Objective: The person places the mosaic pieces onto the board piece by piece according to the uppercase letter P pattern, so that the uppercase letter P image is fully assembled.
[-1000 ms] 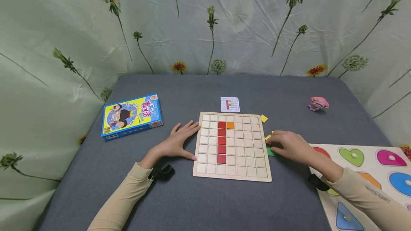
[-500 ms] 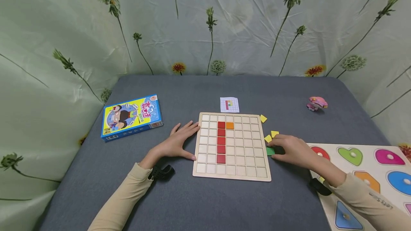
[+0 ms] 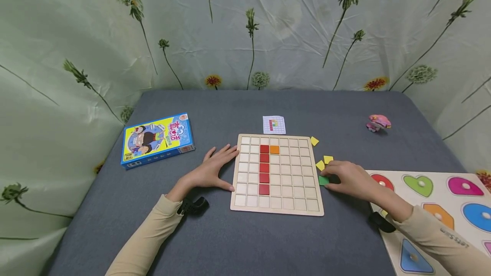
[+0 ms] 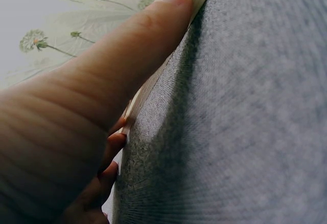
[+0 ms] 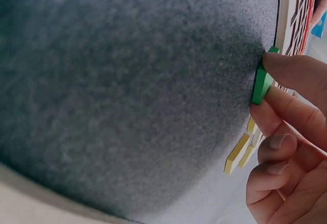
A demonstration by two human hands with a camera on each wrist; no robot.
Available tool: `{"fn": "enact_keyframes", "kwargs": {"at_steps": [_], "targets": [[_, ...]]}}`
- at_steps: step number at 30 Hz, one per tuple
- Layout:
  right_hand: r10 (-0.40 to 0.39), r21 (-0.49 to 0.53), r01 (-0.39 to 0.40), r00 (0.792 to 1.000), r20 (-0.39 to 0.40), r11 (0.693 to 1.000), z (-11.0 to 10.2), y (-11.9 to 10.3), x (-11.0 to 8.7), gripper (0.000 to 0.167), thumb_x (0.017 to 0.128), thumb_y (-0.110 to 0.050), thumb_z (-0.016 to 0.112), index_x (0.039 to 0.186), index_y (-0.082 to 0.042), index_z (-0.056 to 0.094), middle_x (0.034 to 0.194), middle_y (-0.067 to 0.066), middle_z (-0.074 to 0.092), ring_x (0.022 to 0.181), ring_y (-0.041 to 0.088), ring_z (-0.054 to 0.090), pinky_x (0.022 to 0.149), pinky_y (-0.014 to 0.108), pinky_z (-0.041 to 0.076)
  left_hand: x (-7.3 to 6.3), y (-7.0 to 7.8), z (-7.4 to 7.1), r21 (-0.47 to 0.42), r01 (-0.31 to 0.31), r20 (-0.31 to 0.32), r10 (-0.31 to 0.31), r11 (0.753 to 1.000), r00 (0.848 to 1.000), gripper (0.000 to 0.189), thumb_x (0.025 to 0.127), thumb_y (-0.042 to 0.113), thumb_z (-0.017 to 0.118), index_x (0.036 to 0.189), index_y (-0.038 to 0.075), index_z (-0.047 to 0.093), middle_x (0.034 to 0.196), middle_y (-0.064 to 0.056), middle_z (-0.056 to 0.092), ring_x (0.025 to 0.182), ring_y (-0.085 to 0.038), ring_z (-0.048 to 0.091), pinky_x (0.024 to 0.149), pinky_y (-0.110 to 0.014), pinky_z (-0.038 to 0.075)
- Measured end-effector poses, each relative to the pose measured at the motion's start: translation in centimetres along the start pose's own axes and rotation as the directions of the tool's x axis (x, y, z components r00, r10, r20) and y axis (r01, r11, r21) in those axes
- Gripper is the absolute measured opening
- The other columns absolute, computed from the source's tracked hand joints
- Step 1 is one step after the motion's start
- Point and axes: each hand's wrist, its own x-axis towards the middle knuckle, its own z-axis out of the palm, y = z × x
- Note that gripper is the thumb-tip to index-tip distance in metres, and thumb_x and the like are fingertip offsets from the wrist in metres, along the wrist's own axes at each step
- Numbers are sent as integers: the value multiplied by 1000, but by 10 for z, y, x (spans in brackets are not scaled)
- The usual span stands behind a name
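Note:
A square wooden grid board (image 3: 299, 182) lies flat on the table. One column of it holds several red tiles (image 3: 264, 168), with an orange tile (image 3: 274, 150) right of the top one. My left hand (image 3: 209, 171) is spread along the board's left edge, thumb and fingertips touching the side. At the right edge, my right hand (image 3: 353, 179) pinches a green tile (image 5: 263, 83) between thumb and index finger, low over the cloth. Just beyond those fingers are two yellow tiles (image 3: 320, 165); another yellow tile (image 3: 315, 141) lies by the board's far right corner.
Behind the board lies a small pattern card (image 3: 274, 125). A blue and yellow box (image 3: 158, 139) is at the left, a pink toy (image 3: 379, 123) at the far right. The right forearm crosses a knobbed shape puzzle (image 3: 437, 191).
The right hand has shifted slightly toward me and taken the green tile between thumb and finger, uncovering the two yellow tiles. The left hand stays at the board's edge.

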Motion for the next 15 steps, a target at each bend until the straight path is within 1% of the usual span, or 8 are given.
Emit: {"fn": "enact_keyframes", "kwargs": {"at_steps": [5,11,15], "targets": [[3,-19,-3,1000,-15,1000,-2,3,-2,19,71,-15,78,90,-15,73,85,-7,65,74,5,57,62,26,49,0,1,-1,-6,3,3,-3,1000,1000,104,68,46,80,150,12,24,158,-8,20,149,-31,7,113,-61,-2],[4,-15,-4,1000,-29,1000,-3,4,-1,20,72,-15,78,91,-14,73,83,-6,64,70,3,52,59,22,46,1,0,-1,-3,3,2,-3,1000,1000,105,68,46,80,150,12,24,158,-8,20,149,-31,8,113,-61,-2],[-7,-24,6,999,-47,1000,-3,2,1,20,71,-16,78,90,-13,73,82,-6,64,70,2,51,58,22,45,1,0,-2,-3,-1,1,1,1000,1000,105,68,45,80,150,12,24,158,-8,20,149,-31,8,113,-60,-2]]}}
